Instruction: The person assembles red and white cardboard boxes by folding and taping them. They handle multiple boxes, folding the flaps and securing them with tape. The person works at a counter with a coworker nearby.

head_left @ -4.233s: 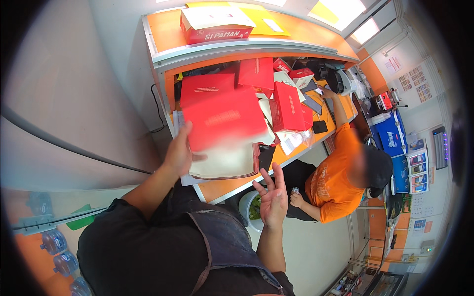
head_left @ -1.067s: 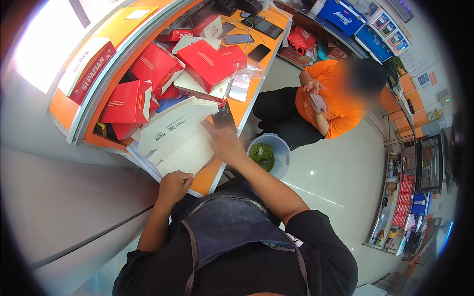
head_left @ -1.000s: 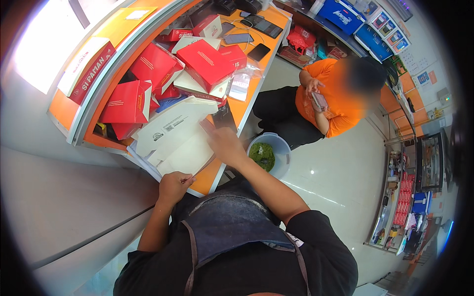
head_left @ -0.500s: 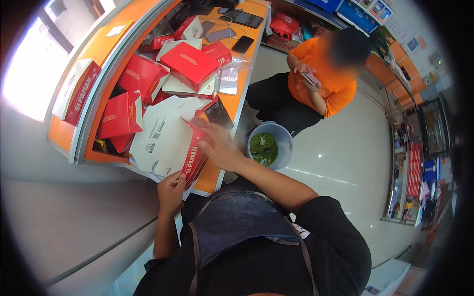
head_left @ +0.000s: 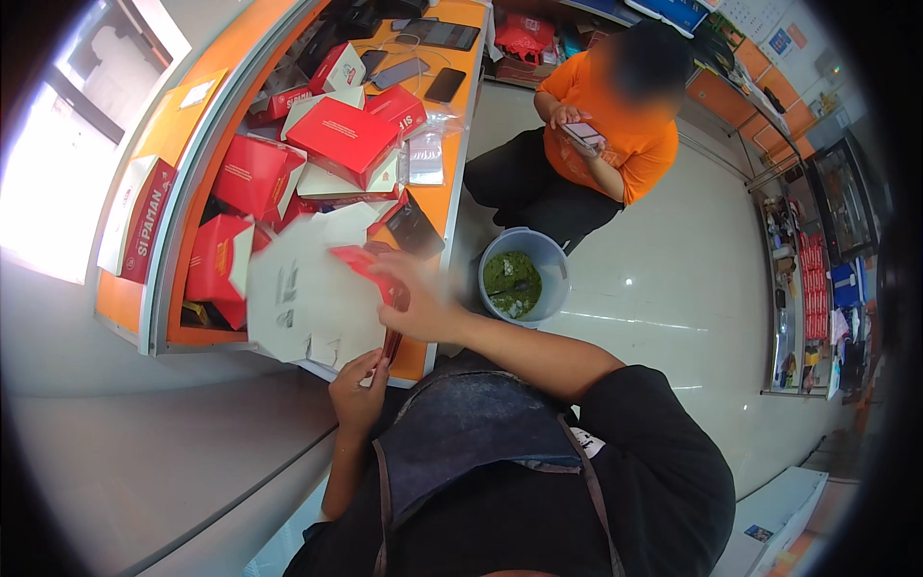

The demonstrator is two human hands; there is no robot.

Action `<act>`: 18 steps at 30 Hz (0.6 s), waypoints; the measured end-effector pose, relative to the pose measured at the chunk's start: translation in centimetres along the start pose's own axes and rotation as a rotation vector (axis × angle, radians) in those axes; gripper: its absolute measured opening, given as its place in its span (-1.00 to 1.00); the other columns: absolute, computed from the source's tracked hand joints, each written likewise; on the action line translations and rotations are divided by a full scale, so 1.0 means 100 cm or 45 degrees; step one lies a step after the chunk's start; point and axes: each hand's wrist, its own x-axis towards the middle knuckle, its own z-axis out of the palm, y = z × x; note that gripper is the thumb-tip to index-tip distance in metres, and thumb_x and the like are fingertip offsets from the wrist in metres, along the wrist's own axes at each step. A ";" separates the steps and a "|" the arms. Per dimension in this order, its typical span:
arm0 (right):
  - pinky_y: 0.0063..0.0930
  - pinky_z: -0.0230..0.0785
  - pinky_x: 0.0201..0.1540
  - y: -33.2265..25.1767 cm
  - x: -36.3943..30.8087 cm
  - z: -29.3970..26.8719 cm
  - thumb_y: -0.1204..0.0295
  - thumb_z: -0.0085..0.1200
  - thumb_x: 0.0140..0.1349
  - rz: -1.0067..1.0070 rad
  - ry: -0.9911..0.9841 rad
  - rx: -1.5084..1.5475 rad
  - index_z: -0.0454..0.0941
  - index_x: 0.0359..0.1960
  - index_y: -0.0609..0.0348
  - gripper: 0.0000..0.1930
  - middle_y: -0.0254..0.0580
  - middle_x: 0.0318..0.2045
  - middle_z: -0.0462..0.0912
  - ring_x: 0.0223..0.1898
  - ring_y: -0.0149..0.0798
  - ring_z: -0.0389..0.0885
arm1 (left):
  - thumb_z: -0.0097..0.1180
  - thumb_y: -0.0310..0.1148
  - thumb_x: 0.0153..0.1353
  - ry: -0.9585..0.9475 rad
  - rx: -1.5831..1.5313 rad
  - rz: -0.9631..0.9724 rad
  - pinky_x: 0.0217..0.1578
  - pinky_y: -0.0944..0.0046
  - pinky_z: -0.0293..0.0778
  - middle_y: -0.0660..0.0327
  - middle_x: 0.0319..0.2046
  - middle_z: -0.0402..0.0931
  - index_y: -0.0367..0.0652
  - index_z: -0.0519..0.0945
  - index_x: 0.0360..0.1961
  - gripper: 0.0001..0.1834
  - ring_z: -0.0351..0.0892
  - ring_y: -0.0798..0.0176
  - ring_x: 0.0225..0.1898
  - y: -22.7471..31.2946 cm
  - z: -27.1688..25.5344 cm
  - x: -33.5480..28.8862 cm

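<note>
A partly folded cardboard food box (head_left: 303, 284), white on one face with red side panels, lies over the near end of the orange counter. At its near corner, my left hand (head_left: 358, 392) pinches the edge of a red panel. My right hand (head_left: 423, 306) grips the red flap on the right side, thumb and fingers bent around it. The flap and the white panel look smeared by motion. Several folded red boxes (head_left: 344, 142) are heaped just beyond, and a dark flat phone-like thing (head_left: 413, 226) rests right of the carton.
Phones (head_left: 444, 86) and a tablet (head_left: 437, 35) with a cable lie at the counter's far end. A bucket (head_left: 553, 279) of green crumbly stuff stands on the floor to the right. Beyond it sits a person in an orange shirt (head_left: 620, 125) with a phone. One box (head_left: 135, 216) stands on the left ledge.
The red side panel has turned inward, so its outer face shows less. My left hand has moved slightly right and down; my right hand still grips the flap, its fingers more bent.
</note>
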 end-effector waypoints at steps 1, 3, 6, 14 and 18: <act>-0.08 0.32 0.41 -0.014 -0.004 -0.001 0.45 0.28 0.14 -0.015 0.023 0.024 0.49 0.29 0.08 -0.39 0.06 0.37 0.39 0.48 0.11 0.27 | 0.34 -0.44 0.26 -0.052 -0.051 -0.080 -0.02 0.16 0.61 0.00 -0.13 0.77 -0.27 0.75 -0.02 -0.72 0.77 0.11 -0.13 -0.001 0.000 -0.001; -0.16 0.47 0.27 -0.026 -0.009 -0.003 0.48 0.27 0.13 -0.142 -0.001 -0.070 0.51 0.27 0.06 -0.41 0.04 0.34 0.40 0.43 0.06 0.34 | 0.34 -0.41 0.25 -0.119 0.059 -0.065 -0.01 0.14 0.60 -0.01 -0.10 0.74 -0.28 0.72 0.01 -0.69 0.76 0.09 -0.10 -0.004 0.001 -0.002; -0.25 0.60 0.13 -0.034 -0.007 -0.003 0.50 0.25 0.15 -0.133 0.052 0.046 0.53 0.24 0.05 -0.45 0.02 0.29 0.44 0.33 -0.02 0.47 | 0.32 -0.46 0.21 -0.116 0.136 0.025 0.02 0.11 0.59 -0.02 -0.07 0.71 -0.28 0.69 0.04 -0.65 0.73 0.03 -0.05 -0.003 -0.001 -0.002; -0.47 0.54 0.03 0.009 0.001 -0.045 0.36 0.06 0.53 0.370 0.609 0.565 0.49 0.24 0.17 -0.67 -0.26 0.07 0.56 0.00 -0.40 0.59 | 0.47 -0.36 0.03 0.504 0.426 0.808 0.15 -0.08 0.48 -0.08 0.10 0.52 -0.25 0.54 0.16 -0.37 0.51 -0.19 0.11 -0.058 -0.026 -0.021; -0.34 0.56 0.08 0.003 -0.012 -0.076 0.27 -0.06 0.59 0.407 0.713 0.822 0.41 0.27 0.14 -0.66 -0.22 0.15 0.57 0.12 -0.32 0.60 | 0.52 -0.30 0.00 0.696 0.373 0.555 0.16 -0.05 0.45 -0.07 0.19 0.41 -0.20 0.45 0.26 -0.22 0.44 -0.12 0.16 -0.050 -0.030 -0.022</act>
